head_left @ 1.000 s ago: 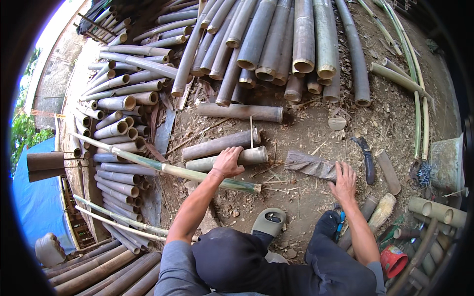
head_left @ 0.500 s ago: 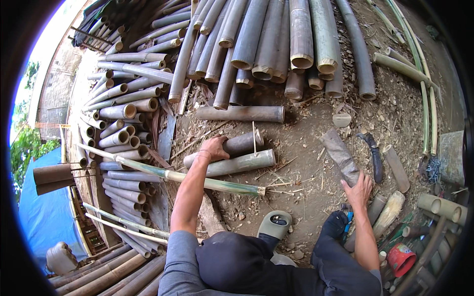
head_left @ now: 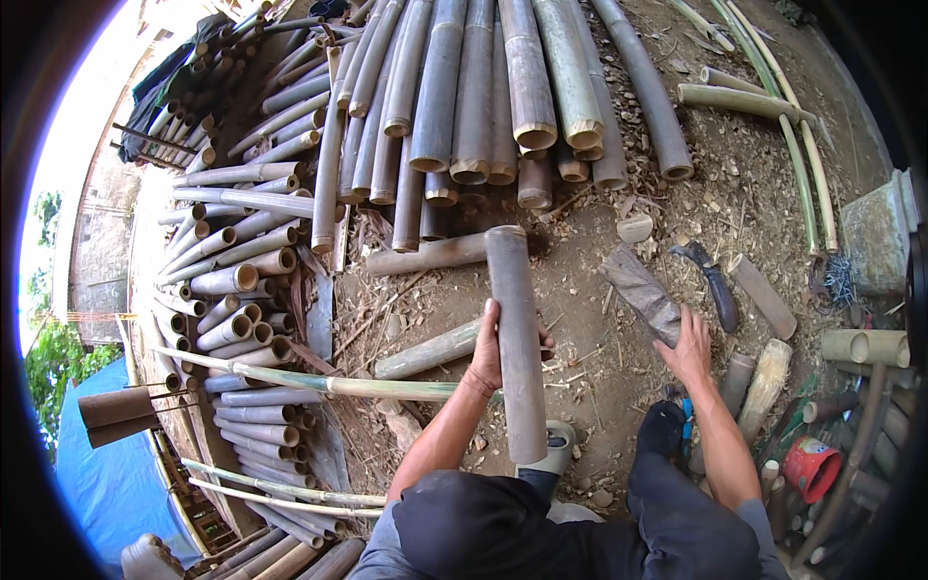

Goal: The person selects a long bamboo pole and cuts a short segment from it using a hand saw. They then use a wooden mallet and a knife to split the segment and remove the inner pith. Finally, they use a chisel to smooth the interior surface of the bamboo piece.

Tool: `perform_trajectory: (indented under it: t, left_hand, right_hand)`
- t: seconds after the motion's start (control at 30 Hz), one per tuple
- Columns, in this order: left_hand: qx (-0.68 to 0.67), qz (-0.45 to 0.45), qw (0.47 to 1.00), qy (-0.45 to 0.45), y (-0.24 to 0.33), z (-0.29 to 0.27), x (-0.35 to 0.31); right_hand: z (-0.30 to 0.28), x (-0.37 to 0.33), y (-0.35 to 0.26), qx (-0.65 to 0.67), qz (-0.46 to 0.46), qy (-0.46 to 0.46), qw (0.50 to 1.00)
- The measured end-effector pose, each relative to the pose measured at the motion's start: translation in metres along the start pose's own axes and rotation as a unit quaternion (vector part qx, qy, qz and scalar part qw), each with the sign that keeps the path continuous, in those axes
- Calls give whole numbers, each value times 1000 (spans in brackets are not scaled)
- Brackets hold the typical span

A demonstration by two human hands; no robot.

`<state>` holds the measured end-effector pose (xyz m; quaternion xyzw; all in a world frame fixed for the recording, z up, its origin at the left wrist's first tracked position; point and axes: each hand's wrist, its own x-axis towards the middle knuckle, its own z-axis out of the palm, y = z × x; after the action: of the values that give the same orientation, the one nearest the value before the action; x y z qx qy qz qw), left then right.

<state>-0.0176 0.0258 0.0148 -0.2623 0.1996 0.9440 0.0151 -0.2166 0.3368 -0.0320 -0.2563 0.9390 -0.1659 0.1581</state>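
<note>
My left hand [head_left: 491, 360] is wrapped round a grey-brown bamboo section [head_left: 520, 377], held nearly upright in front of me. Its fingertips show past the bamboo's right side. At the lower end of a rough brown block [head_left: 642, 300], its kind unclear, the thumb and fingers of my right hand [head_left: 689, 346] close on either side. The block lies on the ground. Beyond it is a dark-handled knife [head_left: 715, 290]. A greenish bamboo section [head_left: 430, 350] lies left of my left hand, and another section [head_left: 425, 255] lies farther off, partly hidden behind the held one.
Stacks of bamboo poles [head_left: 464, 97] fill the far side, with more cut poles [head_left: 256, 425] along the left. A long green-yellow pole [head_left: 387, 389] reaches in behind my left wrist. To the right are a red container [head_left: 810, 468], short bamboo pieces [head_left: 764, 391] and a grey metal container [head_left: 875, 232].
My left hand has lifted the darker bamboo section off the ground, brought it right and nearer, and stood it upright. My right hand stays at the brown block. The view has shifted slightly.
</note>
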Motion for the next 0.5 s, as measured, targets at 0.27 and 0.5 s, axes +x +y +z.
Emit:
perform_trajectory:
  t: [0.27,0.5]
  left_hand:
    - [309,-95,939,121,-22,57,7]
    - [472,-52,874,101,-62,110,30]
  right_hand:
    - [-12,16,31,-51,-182,-48,981]
    - [-24,16,18,-37,-171,-88,981]
